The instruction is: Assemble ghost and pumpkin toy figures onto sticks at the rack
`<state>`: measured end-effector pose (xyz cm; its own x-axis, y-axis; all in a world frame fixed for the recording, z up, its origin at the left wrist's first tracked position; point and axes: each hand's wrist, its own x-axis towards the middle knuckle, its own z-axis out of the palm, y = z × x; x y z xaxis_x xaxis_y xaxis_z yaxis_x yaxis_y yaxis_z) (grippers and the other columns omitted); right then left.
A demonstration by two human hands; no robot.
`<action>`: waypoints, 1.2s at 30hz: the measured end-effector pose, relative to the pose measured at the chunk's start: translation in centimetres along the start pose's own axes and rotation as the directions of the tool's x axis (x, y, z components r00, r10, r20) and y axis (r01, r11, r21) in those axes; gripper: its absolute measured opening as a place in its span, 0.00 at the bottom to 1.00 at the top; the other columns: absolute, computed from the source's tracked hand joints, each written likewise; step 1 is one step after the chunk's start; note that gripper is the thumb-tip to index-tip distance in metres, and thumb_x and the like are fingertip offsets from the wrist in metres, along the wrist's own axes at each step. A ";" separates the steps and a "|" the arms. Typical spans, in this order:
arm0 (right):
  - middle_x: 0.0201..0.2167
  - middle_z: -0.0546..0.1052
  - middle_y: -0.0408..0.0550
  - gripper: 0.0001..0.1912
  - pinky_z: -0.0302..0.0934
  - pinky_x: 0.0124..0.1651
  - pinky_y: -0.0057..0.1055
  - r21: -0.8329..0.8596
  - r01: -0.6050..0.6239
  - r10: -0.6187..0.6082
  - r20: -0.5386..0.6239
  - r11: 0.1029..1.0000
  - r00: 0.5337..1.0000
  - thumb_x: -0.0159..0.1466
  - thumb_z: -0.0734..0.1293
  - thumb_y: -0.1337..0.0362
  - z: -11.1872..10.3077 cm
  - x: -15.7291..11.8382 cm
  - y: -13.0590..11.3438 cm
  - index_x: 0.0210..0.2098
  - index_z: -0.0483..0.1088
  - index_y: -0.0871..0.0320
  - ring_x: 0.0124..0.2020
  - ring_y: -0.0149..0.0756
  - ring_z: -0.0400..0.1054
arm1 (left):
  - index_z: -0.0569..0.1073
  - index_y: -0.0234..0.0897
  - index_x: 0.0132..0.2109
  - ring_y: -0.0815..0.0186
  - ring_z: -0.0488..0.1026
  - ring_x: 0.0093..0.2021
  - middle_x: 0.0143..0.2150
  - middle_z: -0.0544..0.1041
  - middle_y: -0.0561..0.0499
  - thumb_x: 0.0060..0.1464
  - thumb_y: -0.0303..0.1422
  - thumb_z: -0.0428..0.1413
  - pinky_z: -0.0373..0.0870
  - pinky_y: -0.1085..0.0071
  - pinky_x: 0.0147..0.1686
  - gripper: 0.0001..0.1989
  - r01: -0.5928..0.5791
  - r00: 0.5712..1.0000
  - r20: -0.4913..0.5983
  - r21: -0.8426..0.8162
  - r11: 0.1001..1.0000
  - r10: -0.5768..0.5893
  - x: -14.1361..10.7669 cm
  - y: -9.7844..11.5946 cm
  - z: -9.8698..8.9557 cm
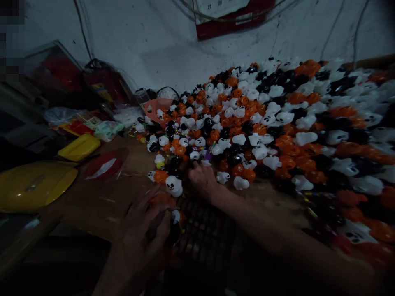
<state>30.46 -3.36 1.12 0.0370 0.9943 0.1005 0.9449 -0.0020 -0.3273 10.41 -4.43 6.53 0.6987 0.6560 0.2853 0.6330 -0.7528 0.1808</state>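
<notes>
My left hand (143, 222) curls over small plastic figures at the near side of the table, with an orange figure (163, 200) between its fingers and thumb. Dark and white pieces lie by the thumb; their outlines are lost in the dim light. Just beyond the fingers sits a white skull-faced figure (174, 186). Farther in, my right hand (202, 179) reaches to the edge of the heap of figures (240, 139), fingers bent together; what they grip, if anything, is hidden. Below both hands is a dark slatted tray (203, 230).
The heap of orange, black and white figures spreads across the right up to the wall. A pink basket (151, 109) stands at the back. To the left are a yellow container (79, 147), a red dish (106, 163) and a large yellow cover (37, 185).
</notes>
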 end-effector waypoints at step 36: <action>0.32 0.77 0.47 0.05 0.55 0.33 0.29 0.313 -0.126 0.128 0.014 0.941 0.992 0.60 0.66 0.67 0.3 -9.9 1.1 0.37 0.70 0.58 0.33 0.37 0.70 | 0.73 0.43 0.46 0.56 0.58 0.65 0.63 0.64 0.49 0.60 0.37 0.48 0.56 0.51 0.62 0.11 0.120 0.992 0.049 -0.098 0.988 -0.116 0.1 1.1 -0.4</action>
<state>31.06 -13.16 -0.52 0.1525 0.9873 0.0446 0.7831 -0.0932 -0.6149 10.98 -5.21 7.15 0.6364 0.7406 0.2156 0.6767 -0.6703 0.3047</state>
